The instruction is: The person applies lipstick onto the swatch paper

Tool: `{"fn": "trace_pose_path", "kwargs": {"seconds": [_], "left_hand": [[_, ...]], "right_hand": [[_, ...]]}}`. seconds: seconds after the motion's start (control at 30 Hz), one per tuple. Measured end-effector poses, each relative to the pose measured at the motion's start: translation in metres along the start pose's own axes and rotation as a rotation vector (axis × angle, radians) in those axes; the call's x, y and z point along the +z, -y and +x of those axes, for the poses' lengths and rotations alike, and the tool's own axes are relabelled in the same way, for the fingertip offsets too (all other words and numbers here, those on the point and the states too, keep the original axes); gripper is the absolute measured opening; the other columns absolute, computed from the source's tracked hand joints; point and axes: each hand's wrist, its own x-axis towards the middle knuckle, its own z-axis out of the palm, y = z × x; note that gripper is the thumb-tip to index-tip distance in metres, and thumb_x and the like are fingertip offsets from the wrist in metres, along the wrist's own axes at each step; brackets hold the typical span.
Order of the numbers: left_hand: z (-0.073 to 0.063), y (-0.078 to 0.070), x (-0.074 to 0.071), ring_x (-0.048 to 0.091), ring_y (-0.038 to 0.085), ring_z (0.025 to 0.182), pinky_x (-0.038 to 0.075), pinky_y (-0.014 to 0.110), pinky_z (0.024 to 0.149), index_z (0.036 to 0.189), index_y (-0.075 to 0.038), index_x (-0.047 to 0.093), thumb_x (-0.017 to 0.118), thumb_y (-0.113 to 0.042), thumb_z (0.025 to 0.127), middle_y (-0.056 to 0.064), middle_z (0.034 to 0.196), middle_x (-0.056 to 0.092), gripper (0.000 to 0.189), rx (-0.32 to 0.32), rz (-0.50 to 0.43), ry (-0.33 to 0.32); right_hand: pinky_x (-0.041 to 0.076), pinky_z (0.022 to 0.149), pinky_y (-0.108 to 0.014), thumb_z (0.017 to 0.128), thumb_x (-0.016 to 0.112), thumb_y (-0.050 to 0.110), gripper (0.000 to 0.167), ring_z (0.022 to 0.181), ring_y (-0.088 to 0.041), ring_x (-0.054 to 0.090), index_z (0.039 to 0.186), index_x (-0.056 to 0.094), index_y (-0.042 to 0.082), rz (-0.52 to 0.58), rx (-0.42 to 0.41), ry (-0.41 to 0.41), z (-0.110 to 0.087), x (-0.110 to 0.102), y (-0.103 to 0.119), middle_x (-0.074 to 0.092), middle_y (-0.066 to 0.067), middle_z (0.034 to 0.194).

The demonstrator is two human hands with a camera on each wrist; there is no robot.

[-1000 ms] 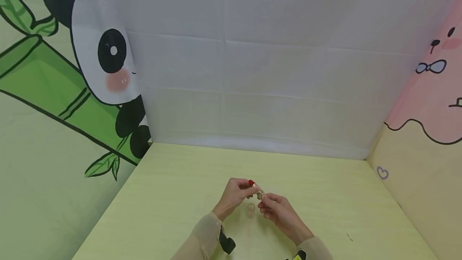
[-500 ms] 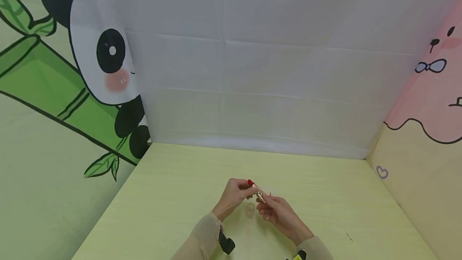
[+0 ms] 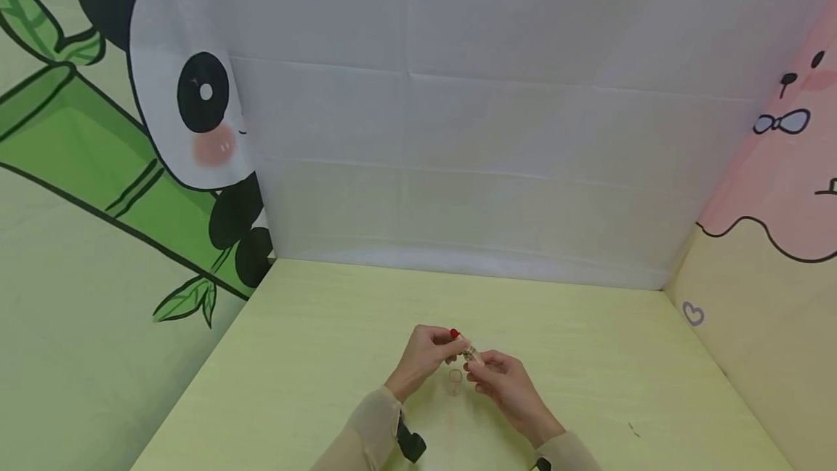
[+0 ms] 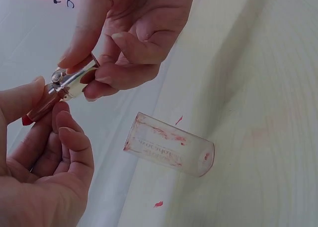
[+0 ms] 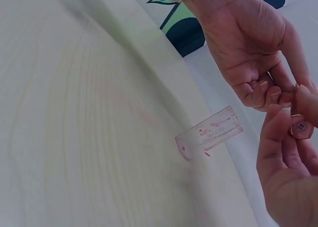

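Both hands meet over the table around a lipstick [image 4: 77, 84] with a shiny gold tube and a red tip [image 3: 454, 333]. My left hand [image 3: 423, 356] pinches the section just below the red tip between thumb and fingers. At the other end, the thumb and fingers of my right hand [image 3: 513, 389] pinch the metallic base. In the left wrist view a small round metal ornament [image 4: 57, 77] sits on the tube between the two grips. A clear cap [image 4: 171, 145] with red smears inside and faint lettering lies on the table below the hands.
Small red flecks [image 4: 158, 204] lie on the table near the cap. The pale wooden table [image 3: 327, 340] carries a thin dark mark [image 3: 633, 429] at right. A white sheet [image 3: 418, 129] stands behind, with a panda-printed wall [image 3: 189, 93] at left.
My right fingers shift slightly on the lipstick's base, away and then back, turning at the tube. The left hand and the clear cap stay where they were.
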Motion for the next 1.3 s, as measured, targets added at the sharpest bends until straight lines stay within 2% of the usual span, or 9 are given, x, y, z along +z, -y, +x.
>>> {"fn": "trace_pose_path", "kwargs": {"seconds": [0.13, 0.23, 0.33, 0.4, 0.47, 0.57, 0.83, 1.07, 1.3], "left_hand": [[0.000, -0.002, 0.001, 0.056, 0.017, 0.063, 0.047, 0.037, 0.062, 0.086, 0.001, 0.073, 0.071, -0.014, 0.087, 0.007, 0.073, 0.067, 0.015, -0.016, 0.007, -0.010], [0.002, 0.002, 0.000, 0.057, 0.021, 0.065, 0.046, 0.034, 0.061, 0.086, 0.001, 0.073, 0.071, -0.014, 0.087, 0.009, 0.074, 0.067, 0.015, -0.024, 0.009, -0.011], [0.008, 0.014, 0.000, 0.058, 0.030, 0.067, 0.044, 0.030, 0.059, 0.085, 0.001, 0.073, 0.071, -0.014, 0.087, 0.016, 0.076, 0.067, 0.015, -0.019, -0.005, -0.008], [0.012, 0.022, 0.000, 0.058, 0.030, 0.067, 0.044, 0.029, 0.057, 0.084, 0.000, 0.073, 0.071, -0.014, 0.087, 0.018, 0.077, 0.066, 0.015, -0.014, -0.018, -0.005], [0.015, 0.029, 0.000, 0.058, 0.027, 0.065, 0.044, 0.029, 0.057, 0.084, -0.001, 0.073, 0.072, -0.016, 0.087, 0.016, 0.075, 0.066, 0.015, -0.014, -0.027, -0.003], [0.017, 0.033, 0.001, 0.057, 0.018, 0.063, 0.044, 0.031, 0.058, 0.083, -0.003, 0.074, 0.073, -0.020, 0.086, 0.008, 0.073, 0.066, 0.017, -0.022, -0.036, -0.002], [0.017, 0.033, 0.001, 0.057, 0.014, 0.062, 0.044, 0.032, 0.057, 0.084, -0.004, 0.074, 0.075, -0.023, 0.084, 0.003, 0.073, 0.066, 0.018, -0.026, -0.027, -0.016], [0.017, 0.035, 0.001, 0.056, 0.013, 0.061, 0.041, 0.024, 0.054, 0.084, -0.004, 0.075, 0.076, -0.023, 0.083, 0.003, 0.072, 0.066, 0.019, -0.010, -0.044, -0.020], [0.017, 0.036, 0.003, 0.055, 0.016, 0.060, 0.040, 0.024, 0.052, 0.083, -0.004, 0.074, 0.077, -0.024, 0.082, 0.003, 0.070, 0.065, 0.020, -0.014, -0.036, -0.038]], "right_hand": [[0.050, 0.072, -0.029, 0.089, 0.069, 0.010, 0.027, 0.084, -0.017, 0.060, 0.105, 0.057, -0.007, -0.068, -0.039, -0.058, 0.000, 0.003, -0.003, 0.064, -0.013, 0.096], [0.050, 0.071, -0.027, 0.091, 0.067, 0.017, 0.037, 0.084, -0.017, 0.060, 0.115, 0.055, -0.009, -0.053, -0.015, -0.039, 0.001, 0.001, -0.005, 0.064, -0.015, 0.101], [0.050, 0.071, -0.023, 0.096, 0.058, 0.031, 0.048, 0.086, -0.016, 0.062, 0.122, 0.054, -0.009, 0.020, 0.055, 0.028, 0.001, -0.003, -0.004, 0.066, -0.015, 0.104], [0.050, 0.072, -0.023, 0.099, 0.051, 0.038, 0.053, 0.086, -0.015, 0.063, 0.123, 0.054, -0.009, 0.090, 0.099, 0.080, 0.001, -0.006, -0.004, 0.067, -0.013, 0.103], [0.050, 0.074, -0.023, 0.100, 0.046, 0.039, 0.051, 0.087, -0.015, 0.064, 0.120, 0.057, -0.007, 0.152, 0.123, 0.119, 0.001, -0.008, -0.003, 0.068, -0.011, 0.101], [0.050, 0.076, -0.024, 0.101, 0.047, 0.034, 0.041, 0.088, -0.014, 0.063, 0.114, 0.061, -0.002, 0.218, 0.128, 0.141, 0.001, -0.009, -0.003, 0.067, -0.010, 0.100], [0.049, 0.080, -0.025, 0.098, 0.056, 0.020, 0.034, 0.090, -0.015, 0.061, 0.119, 0.056, -0.008, 0.230, 0.114, 0.081, 0.001, -0.008, -0.001, 0.063, -0.017, 0.109], [0.050, 0.075, -0.023, 0.095, 0.061, 0.014, 0.025, 0.089, -0.016, 0.062, 0.111, 0.061, -0.005, 0.209, 0.093, 0.018, 0.002, -0.006, 0.000, 0.065, -0.012, 0.102], [0.050, 0.073, -0.023, 0.090, 0.066, 0.006, 0.022, 0.090, -0.019, 0.063, 0.108, 0.061, -0.006, 0.139, 0.044, -0.067, 0.001, -0.003, 0.000, 0.066, -0.010, 0.098]]}}
